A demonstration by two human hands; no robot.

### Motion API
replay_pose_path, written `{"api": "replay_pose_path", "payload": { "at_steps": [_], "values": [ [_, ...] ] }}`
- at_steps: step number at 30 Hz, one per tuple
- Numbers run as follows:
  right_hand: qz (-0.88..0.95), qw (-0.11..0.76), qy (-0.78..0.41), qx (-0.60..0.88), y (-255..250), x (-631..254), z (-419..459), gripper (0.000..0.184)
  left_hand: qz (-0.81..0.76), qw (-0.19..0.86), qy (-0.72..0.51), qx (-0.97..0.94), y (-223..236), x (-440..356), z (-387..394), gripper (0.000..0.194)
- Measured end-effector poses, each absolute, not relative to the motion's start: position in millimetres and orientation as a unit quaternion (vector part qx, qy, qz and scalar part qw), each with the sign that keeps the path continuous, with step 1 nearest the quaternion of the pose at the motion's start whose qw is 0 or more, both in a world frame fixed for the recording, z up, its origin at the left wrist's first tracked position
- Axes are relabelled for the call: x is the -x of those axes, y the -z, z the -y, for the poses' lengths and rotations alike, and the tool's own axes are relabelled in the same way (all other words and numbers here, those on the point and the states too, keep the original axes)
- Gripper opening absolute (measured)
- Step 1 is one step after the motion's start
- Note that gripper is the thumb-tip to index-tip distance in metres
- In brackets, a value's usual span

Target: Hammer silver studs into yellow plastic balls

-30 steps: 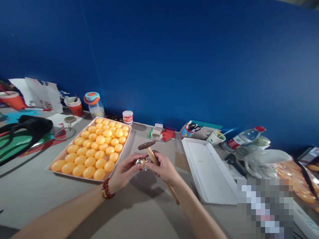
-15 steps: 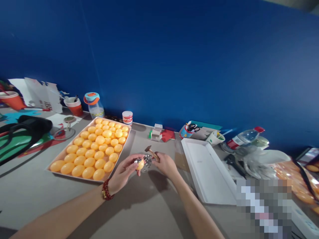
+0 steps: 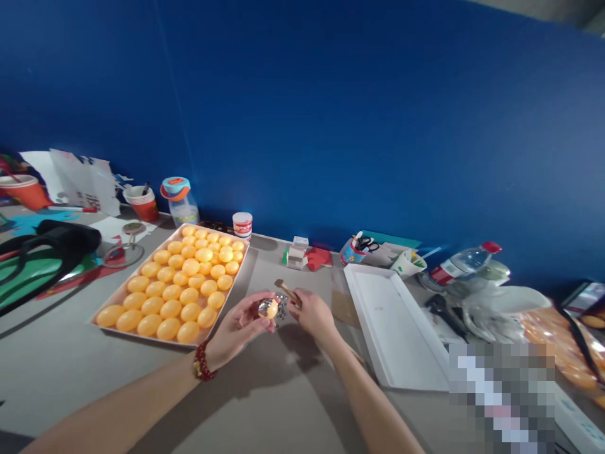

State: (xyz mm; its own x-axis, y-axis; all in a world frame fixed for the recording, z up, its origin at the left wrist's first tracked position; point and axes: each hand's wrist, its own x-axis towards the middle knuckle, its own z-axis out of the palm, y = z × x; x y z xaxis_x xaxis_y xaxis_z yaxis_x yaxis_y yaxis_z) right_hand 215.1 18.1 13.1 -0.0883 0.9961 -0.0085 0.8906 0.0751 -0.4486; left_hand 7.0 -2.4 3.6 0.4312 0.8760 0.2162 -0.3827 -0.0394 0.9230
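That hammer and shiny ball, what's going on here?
A person's left hand holds an orange ball partly covered in silver. The right hand grips a hammer, its head apart from the ball. Loose silver bits lie between the hands. A tray of orange balls sits to the left, a white tray to the right.

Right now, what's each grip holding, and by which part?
Left grip: a part-silver orange ball, by its sides. Right grip: a hammer, by its wooden handle, near the head.
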Motion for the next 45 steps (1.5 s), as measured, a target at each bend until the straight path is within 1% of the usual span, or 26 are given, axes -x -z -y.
{"api": "replay_pose_path", "payload": {
  "at_steps": [3,5,6,8,11,18,29,33,37,39,42,45],
  "values": [
    [0.708,0.191,-0.194,0.651,-34,-218,-12,0.008,-0.269,0.639,-0.477,-0.540,-5,-7,1,0.037],
    [0.689,0.280,-0.278,0.608,-50,-219,-4,0.008,-0.296,0.622,-0.489,-0.535,-3,-8,-1,0.039],
    [0.683,0.306,-0.314,0.585,-57,-218,1,0.008,-0.305,0.615,-0.497,-0.531,-2,-8,-3,0.040],
    [0.680,0.317,-0.369,0.548,-69,-216,10,0.009,-0.316,0.605,-0.511,-0.523,0,-9,-5,0.043],
    [0.692,0.297,-0.404,0.519,-77,-210,19,0.009,-0.322,0.593,-0.518,-0.526,0,-9,-8,0.042],
    [0.717,0.226,-0.346,0.561,-77,-203,20,0.007,-0.327,0.573,-0.520,-0.543,-3,-7,-8,0.037],
    [0.728,0.216,-0.370,0.536,-73,-206,20,0.006,-0.323,0.583,-0.526,-0.529,0,-8,-10,0.038],
    [0.730,0.223,-0.348,0.544,-76,-215,17,0.008,-0.335,0.584,-0.517,-0.529,0,-7,-12,0.039],
    [0.696,0.246,-0.308,0.601,-68,-233,12,0.009,-0.350,0.583,-0.505,-0.531,1,-7,-12,0.041],
    [0.680,0.225,-0.256,0.648,-55,-242,8,0.008,-0.357,0.581,-0.498,-0.536,1,-8,-10,0.041],
    [0.675,0.170,-0.125,0.707,-30,-253,4,0.005,-0.369,0.578,-0.475,-0.552,0,-8,-7,0.042],
    [0.662,0.164,-0.108,0.724,-9,-260,2,0.008,-0.377,0.574,-0.463,-0.560,-1,-8,-4,0.042]
  ]
}}
